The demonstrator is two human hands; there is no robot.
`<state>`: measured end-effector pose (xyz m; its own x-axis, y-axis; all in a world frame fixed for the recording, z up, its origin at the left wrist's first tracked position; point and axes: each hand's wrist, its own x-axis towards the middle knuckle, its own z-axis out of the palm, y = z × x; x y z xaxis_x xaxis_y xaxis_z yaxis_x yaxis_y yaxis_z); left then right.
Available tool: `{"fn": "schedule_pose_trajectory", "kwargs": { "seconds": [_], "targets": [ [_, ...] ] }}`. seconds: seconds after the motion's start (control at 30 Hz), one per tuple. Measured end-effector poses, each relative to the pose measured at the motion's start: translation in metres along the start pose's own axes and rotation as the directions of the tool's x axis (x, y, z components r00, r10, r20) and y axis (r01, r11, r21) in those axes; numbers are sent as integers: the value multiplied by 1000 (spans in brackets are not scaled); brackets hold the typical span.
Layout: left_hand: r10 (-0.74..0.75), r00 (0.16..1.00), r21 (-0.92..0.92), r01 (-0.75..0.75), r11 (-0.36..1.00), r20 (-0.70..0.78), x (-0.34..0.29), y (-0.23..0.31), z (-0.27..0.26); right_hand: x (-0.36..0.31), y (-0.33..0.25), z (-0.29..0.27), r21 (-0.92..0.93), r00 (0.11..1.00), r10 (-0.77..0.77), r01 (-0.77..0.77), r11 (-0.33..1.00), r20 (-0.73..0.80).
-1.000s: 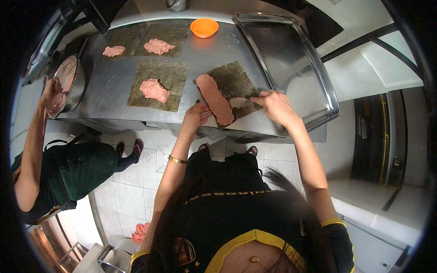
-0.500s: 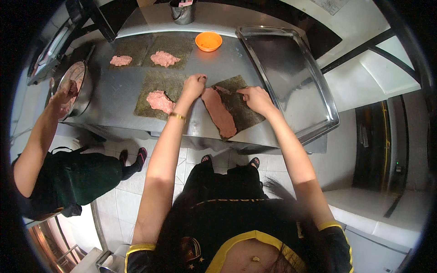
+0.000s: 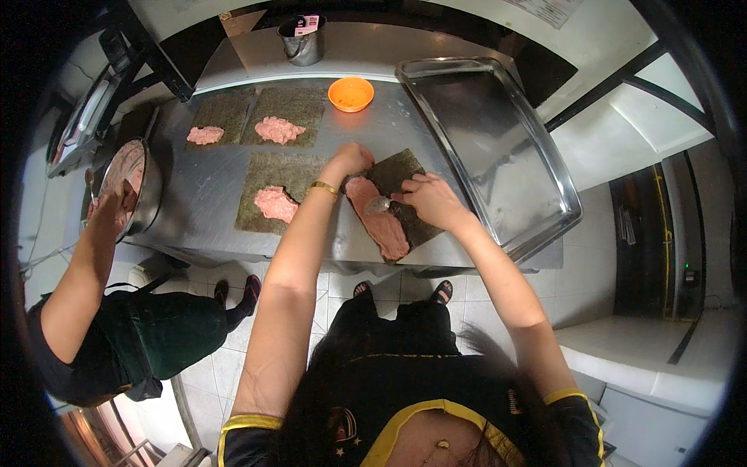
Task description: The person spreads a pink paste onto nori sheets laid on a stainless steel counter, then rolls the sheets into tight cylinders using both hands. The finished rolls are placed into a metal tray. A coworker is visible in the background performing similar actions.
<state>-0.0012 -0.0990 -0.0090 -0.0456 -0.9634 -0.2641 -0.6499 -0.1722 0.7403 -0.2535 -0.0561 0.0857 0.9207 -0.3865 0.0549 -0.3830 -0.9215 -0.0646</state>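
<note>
A dark green seaweed sheet [image 3: 424, 227] lies turned at an angle in front of me, with a long band of pink paste [image 3: 381, 226] along its left side. My right hand [image 3: 429, 200] is closed round a metal spoon [image 3: 378, 205], whose bowl rests on the upper middle of the band. At the sheet's upper left corner, my left hand [image 3: 354, 158] has its fingers curled on the edge; the fingertips are partly hidden. Just left of my left forearm is another seaweed sheet [image 3: 253, 171] bearing a lump of pink paste [image 3: 275, 204].
Two more seaweed sheets [image 3: 307, 100] with paste lie farther back on the steel table [image 3: 194, 183]. An orange bowl [image 3: 351, 94] and a metal pail [image 3: 302, 43] stand beyond. A large metal tray [image 3: 498, 148] fills the right. At left, a co-worker's hand [image 3: 117, 198] reaches into a metal pot [image 3: 148, 187].
My right hand has drawn the spoon from the band's upper end down onto its middle. My left hand stays by the sheet's corner. The whole view has shifted slightly.
</note>
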Motion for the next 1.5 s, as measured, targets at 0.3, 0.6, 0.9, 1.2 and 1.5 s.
{"fn": "schedule_pose_trajectory", "kwargs": {
  "seconds": [0.3,0.6,0.9,1.2,1.5],
  "targets": [
    [-68,997,-252,76,965,40,-4,-1,-16,36,7,14,-94,999,26,-29,995,-30],
    [-125,990,-209,108,972,-69,-5,-22,-28,56,20,6,-73,991,95,-101,992,-91],
    [-115,990,-229,93,969,-81,-3,-35,-27,19,11,0,-40,998,55,-56,998,-34],
    [-28,996,-165,14,986,-79,15,-9,-18,41,20,5,-34,960,238,-246,969,-145],
    [12,995,89,-21,996,98,13,45,-10,-9,23,8,386,879,461,-471,793,126]
  ]
}}
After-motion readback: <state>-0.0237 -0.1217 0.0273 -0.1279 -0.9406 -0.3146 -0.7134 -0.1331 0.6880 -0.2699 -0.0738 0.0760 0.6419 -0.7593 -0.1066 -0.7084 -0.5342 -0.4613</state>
